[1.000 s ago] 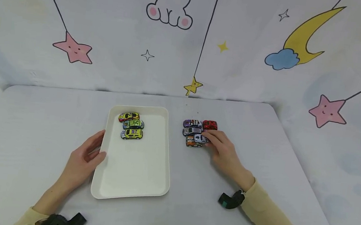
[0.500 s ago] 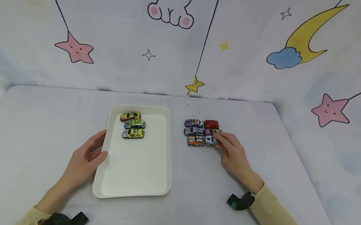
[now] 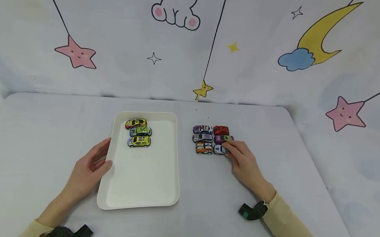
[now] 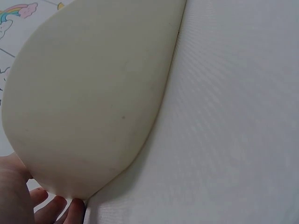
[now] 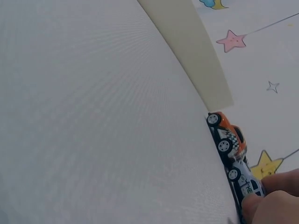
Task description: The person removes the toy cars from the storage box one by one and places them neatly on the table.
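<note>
A white tray [image 3: 139, 178] lies left of centre on the table and holds three yellow and green toy cars [image 3: 139, 132] at its far end. My left hand [image 3: 91, 164] grips the tray's left rim, thumb on top; the left wrist view shows its fingertips [image 4: 56, 210] under the tray's edge [image 4: 93, 93]. To the right, several toy cars stand in two columns. My right hand [image 3: 229, 149] pinches the white and blue car [image 3: 220, 149], which sits on the table beside the orange car [image 3: 204, 147]. The right wrist view shows that same white car [image 5: 245, 182] and the orange car [image 5: 229, 135].
Others in the group are a red car [image 3: 221, 130], a purple and green car [image 3: 223, 139], a grey car [image 3: 202, 137] and a purple and white car [image 3: 202, 129]. A cartoon-print backdrop [image 3: 197, 39] rises behind the table. The table's rounded right edge [image 3: 298, 132] lies beyond the cars.
My right hand has carried the white and blue car from over the orange car to its right side, down onto the table. The left hand stayed on the tray.
</note>
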`<action>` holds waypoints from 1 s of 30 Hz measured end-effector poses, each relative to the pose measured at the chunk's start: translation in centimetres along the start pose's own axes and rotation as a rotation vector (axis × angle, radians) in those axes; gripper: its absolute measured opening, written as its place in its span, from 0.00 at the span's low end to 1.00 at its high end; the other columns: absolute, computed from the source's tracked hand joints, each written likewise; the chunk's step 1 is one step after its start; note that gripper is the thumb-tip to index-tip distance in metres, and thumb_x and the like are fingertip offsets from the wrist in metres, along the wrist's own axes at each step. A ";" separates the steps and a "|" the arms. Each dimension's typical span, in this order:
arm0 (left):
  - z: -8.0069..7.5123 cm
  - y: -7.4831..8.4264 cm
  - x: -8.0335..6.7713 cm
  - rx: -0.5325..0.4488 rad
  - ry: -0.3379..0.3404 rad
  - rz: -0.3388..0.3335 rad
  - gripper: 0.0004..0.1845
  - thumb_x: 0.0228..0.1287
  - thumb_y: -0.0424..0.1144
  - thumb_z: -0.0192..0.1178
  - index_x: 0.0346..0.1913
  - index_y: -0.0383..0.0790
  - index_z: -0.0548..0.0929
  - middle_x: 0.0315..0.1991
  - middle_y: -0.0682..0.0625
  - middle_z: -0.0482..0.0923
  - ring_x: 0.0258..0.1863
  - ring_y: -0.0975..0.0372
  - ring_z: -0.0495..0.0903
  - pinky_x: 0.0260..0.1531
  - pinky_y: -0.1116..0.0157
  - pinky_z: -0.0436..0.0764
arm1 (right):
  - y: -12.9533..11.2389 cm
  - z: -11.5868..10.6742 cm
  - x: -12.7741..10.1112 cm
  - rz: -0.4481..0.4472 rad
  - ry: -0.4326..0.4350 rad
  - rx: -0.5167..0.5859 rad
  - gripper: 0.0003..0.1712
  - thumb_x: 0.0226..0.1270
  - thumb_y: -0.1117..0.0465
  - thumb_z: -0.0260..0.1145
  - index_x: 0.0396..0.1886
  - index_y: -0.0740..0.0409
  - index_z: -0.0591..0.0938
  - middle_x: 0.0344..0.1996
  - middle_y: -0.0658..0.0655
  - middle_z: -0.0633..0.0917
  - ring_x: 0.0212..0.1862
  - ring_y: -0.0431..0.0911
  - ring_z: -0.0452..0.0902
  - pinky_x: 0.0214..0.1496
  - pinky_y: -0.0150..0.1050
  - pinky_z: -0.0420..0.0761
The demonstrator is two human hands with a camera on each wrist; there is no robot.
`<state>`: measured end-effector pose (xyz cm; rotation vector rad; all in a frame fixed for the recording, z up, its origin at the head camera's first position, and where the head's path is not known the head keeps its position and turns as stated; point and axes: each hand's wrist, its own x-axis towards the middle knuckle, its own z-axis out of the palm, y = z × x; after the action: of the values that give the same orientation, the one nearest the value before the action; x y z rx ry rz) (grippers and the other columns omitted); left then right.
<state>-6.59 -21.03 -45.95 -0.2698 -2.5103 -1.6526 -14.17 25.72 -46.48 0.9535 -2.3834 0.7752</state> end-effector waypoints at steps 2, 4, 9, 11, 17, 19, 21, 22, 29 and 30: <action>0.0 0.0 0.0 -0.001 0.000 0.002 0.34 0.69 0.28 0.59 0.76 0.40 0.62 0.71 0.34 0.66 0.62 0.82 0.68 0.55 0.86 0.71 | 0.0 0.0 -0.1 0.010 -0.010 -0.003 0.23 0.60 0.77 0.69 0.56 0.65 0.82 0.53 0.61 0.82 0.55 0.52 0.76 0.63 0.27 0.71; 0.1 0.0 0.0 -0.006 0.003 0.002 0.34 0.69 0.27 0.59 0.76 0.40 0.63 0.71 0.34 0.67 0.62 0.82 0.68 0.55 0.86 0.72 | -0.1 -0.1 -0.1 0.018 -0.015 -0.004 0.22 0.61 0.76 0.68 0.56 0.64 0.82 0.53 0.60 0.82 0.55 0.52 0.76 0.63 0.28 0.72; 0.1 0.1 -0.1 0.000 0.008 0.001 0.34 0.69 0.27 0.59 0.76 0.40 0.63 0.71 0.34 0.67 0.61 0.82 0.68 0.54 0.86 0.71 | -0.1 0.0 0.0 0.023 -0.014 -0.009 0.22 0.61 0.76 0.68 0.56 0.64 0.83 0.53 0.60 0.82 0.54 0.52 0.76 0.59 0.34 0.76; 0.1 0.0 -0.1 0.005 0.006 0.001 0.34 0.69 0.27 0.59 0.76 0.41 0.63 0.71 0.34 0.67 0.61 0.82 0.68 0.54 0.86 0.71 | -0.1 0.0 -0.1 0.027 -0.013 -0.013 0.22 0.61 0.76 0.68 0.55 0.64 0.83 0.52 0.60 0.82 0.54 0.52 0.76 0.58 0.35 0.76; 0.1 -0.1 -0.1 0.001 0.002 0.003 0.34 0.69 0.28 0.59 0.76 0.41 0.63 0.71 0.34 0.67 0.61 0.82 0.68 0.54 0.86 0.71 | 0.0 0.0 -0.1 0.026 -0.013 -0.024 0.22 0.61 0.76 0.68 0.55 0.64 0.83 0.52 0.60 0.82 0.54 0.52 0.76 0.57 0.37 0.77; 0.1 -0.1 -0.1 0.001 0.000 0.005 0.34 0.69 0.28 0.59 0.76 0.41 0.62 0.71 0.34 0.67 0.61 0.82 0.68 0.54 0.86 0.71 | -0.1 0.0 -0.1 0.024 -0.014 -0.028 0.22 0.61 0.76 0.68 0.55 0.64 0.83 0.53 0.60 0.82 0.55 0.52 0.76 0.57 0.39 0.77; 0.0 -0.1 -0.1 0.001 -0.002 0.007 0.34 0.69 0.28 0.59 0.76 0.41 0.62 0.71 0.34 0.67 0.61 0.82 0.68 0.54 0.86 0.71 | -0.1 0.0 -0.1 0.026 -0.016 -0.033 0.22 0.61 0.76 0.68 0.56 0.64 0.83 0.53 0.60 0.81 0.55 0.52 0.75 0.57 0.40 0.77; 0.0 -0.1 -0.1 -0.002 -0.002 0.006 0.34 0.69 0.28 0.59 0.76 0.41 0.62 0.71 0.34 0.66 0.62 0.82 0.68 0.55 0.86 0.71 | -0.1 0.0 -0.1 0.028 -0.017 -0.036 0.22 0.61 0.76 0.67 0.56 0.63 0.83 0.53 0.61 0.81 0.55 0.52 0.75 0.57 0.41 0.77; 0.0 0.0 -0.1 -0.001 -0.005 0.001 0.34 0.70 0.28 0.58 0.76 0.42 0.62 0.71 0.35 0.66 0.62 0.82 0.68 0.55 0.86 0.71 | -0.2 -0.1 -0.1 0.053 -0.035 -0.047 0.23 0.62 0.77 0.66 0.58 0.63 0.82 0.54 0.61 0.80 0.56 0.53 0.74 0.57 0.44 0.78; 0.0 0.0 -0.1 0.000 -0.004 0.001 0.34 0.70 0.28 0.58 0.76 0.42 0.62 0.71 0.35 0.66 0.62 0.82 0.68 0.55 0.86 0.71 | -0.2 -0.2 -0.1 0.059 -0.040 -0.049 0.23 0.63 0.77 0.65 0.58 0.63 0.82 0.54 0.61 0.80 0.56 0.52 0.74 0.57 0.44 0.78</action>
<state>-6.48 -21.02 -46.00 -0.2741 -2.5131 -1.6534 -13.94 25.79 -46.38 0.8912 -2.4635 0.7218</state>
